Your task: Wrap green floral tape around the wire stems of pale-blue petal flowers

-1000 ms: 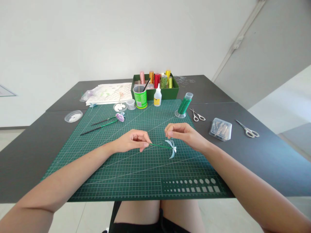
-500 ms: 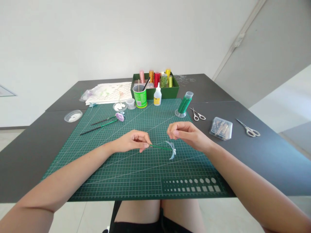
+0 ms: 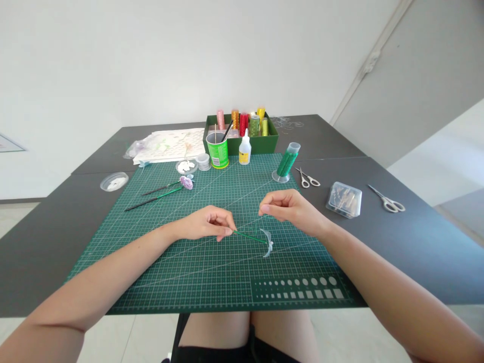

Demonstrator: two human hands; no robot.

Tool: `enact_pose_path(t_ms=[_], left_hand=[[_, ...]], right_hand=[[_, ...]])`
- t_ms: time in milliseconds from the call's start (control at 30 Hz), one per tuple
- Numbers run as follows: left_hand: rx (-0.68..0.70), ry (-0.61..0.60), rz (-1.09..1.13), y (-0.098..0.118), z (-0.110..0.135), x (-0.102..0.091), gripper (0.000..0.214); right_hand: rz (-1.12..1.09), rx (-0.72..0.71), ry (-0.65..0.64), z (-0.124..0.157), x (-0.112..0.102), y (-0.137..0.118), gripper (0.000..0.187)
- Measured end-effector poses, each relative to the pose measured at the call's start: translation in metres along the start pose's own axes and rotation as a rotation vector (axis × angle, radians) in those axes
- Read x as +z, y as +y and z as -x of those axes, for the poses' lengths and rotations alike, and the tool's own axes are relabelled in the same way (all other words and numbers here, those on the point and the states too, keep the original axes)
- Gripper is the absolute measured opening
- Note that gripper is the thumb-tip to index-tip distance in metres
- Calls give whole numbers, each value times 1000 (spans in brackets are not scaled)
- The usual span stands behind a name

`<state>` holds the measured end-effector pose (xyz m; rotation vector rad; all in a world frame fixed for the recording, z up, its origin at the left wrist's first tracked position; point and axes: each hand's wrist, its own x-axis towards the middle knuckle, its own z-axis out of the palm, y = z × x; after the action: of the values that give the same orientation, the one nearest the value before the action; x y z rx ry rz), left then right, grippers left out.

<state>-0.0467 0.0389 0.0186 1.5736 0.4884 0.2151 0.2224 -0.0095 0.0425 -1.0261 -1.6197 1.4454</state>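
Note:
My left hand [image 3: 215, 223] pinches the end of a thin green-wrapped stem [image 3: 249, 236] between thumb and fingers. At the stem's far end, pointing right, is a pale blue flower [image 3: 269, 244] with thin curved petals. My right hand [image 3: 282, 205] hovers above and to the right of the flower, apart from it. Its thumb and fingertips are pressed together in a pinch; whatever they hold is too fine to make out. Behind that hand a spool of green thread [image 3: 287, 162] leans on a clear round base at the cutting mat's [image 3: 181, 282] right edge.
A purple flower [image 3: 186, 182] lies left beside dark tweezer-like sticks. At the back are a green can [image 3: 218, 153], a glue bottle [image 3: 245, 151] and a box [image 3: 264, 145] of thread spools. Two scissors [image 3: 308, 180] and a clear plastic case [image 3: 344, 200] lie on the right.
The stem's flower end has dipped a little toward me, and the left hand has shifted slightly nearer. My right hand stays pinched at almost the same spot.

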Motion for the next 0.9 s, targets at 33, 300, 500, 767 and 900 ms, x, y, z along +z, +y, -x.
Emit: enact_pose_path(t_ms=[33,300,500,767,900], left_hand=[[-3,0,-5,0,0,1,23],[17,47,52,-2,0,-5,25],[26,94,55,0,1,-10,24],[9,140,43,0,-2,-8,23],[-4,174,52,0,-1,-8,25]], right_hand=[[12,1,-4,0,1,0,41],[2,-86,-241,8,-11,-4,34],[36,-108,-366,11,-20,-9,29],[208,-137,-284,13,-12,-6,31],[314,-179,-346,12,-17,-9,28]])
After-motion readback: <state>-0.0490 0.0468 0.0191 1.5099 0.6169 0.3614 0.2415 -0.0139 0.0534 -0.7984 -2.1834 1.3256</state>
